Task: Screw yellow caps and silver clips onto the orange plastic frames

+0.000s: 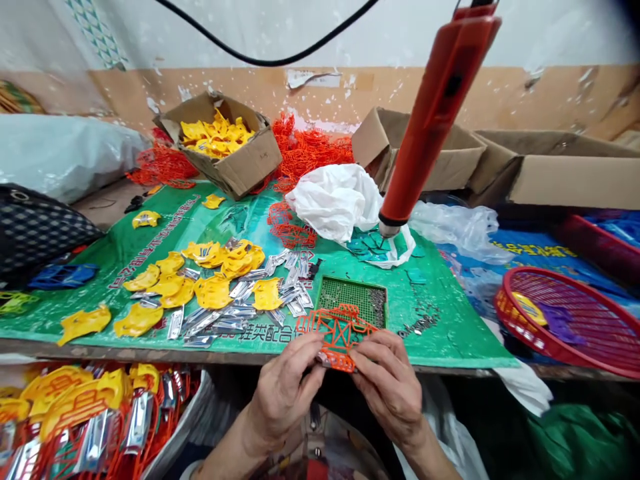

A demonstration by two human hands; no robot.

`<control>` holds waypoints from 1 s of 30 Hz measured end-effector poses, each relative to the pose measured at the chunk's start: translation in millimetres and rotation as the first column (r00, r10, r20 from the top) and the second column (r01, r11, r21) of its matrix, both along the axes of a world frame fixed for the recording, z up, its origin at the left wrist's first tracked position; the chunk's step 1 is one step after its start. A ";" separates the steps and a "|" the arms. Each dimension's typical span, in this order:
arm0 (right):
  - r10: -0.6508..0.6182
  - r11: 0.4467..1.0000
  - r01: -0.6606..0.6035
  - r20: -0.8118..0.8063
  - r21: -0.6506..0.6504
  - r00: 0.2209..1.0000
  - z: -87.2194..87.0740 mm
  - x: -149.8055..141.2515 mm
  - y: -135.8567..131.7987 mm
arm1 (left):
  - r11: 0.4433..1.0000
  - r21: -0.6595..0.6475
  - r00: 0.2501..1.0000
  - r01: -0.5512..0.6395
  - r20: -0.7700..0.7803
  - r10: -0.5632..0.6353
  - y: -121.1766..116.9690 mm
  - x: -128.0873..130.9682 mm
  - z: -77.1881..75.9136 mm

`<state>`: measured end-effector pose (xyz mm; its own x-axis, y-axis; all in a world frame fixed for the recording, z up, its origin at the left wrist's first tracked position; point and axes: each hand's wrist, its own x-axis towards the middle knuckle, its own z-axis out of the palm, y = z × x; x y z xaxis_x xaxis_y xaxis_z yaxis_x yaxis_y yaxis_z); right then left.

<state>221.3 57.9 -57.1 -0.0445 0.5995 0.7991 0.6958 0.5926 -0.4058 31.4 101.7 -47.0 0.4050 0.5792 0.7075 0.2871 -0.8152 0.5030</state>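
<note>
Both hands met at the near edge of the table (450,340), closed together on an orange plastic lattice frame (339,335). The left hand (283,390) pinched the frame's lower left side with thumb and fingers, and the right hand (391,381) gripped its lower right side the same way. The frame stood between them, raised just above the table edge and partly covering a green perforated tray (354,297) that lay right behind it.

To the left of the tray, yellow plastic shells (215,291) lay mixed with flat silver metal strips (235,313) on the green sheet. An orange electric screwdriver (435,117) hung above the table, its tip near a white plastic bag (337,200). Farther back sat a cardboard box (240,163) holding more yellow pieces, with a heap of orange lattice frames (307,150) beside it. A red mesh basket (575,317) lay well off to the right.
</note>
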 end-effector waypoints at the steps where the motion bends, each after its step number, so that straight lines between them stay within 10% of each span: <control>1: 0.000 1.000 0.000 0.007 0.003 1.000 -0.3 0.0 0.1 | 1.000 0.012 1.000 0.004 -0.007 -0.004 0.2 -0.5 0.2; 21: -0.012 1.000 0.011 0.090 0.012 0.996 5.4 -5.1 -0.5 | 0.997 0.045 0.991 0.066 -0.121 -0.060 5.6 -5.5 9.6; 26: 0.150 0.959 -0.138 0.030 -0.247 0.988 20.1 -4.2 -0.1 | 0.970 -0.221 0.948 0.099 -0.277 -0.160 3.6 -7.3 38.2; 30: 0.300 0.863 -0.291 -0.044 -0.414 0.953 32.8 -4.5 0.2 | 0.796 -0.576 0.861 0.184 -0.297 -0.414 9.2 -11.2 66.7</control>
<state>216.7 58.0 -24.3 -0.2856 0.8291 0.4807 0.5259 0.5549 -0.6446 20.2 110.9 19.7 0.7912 0.6057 0.0846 0.3358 -0.5459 0.7676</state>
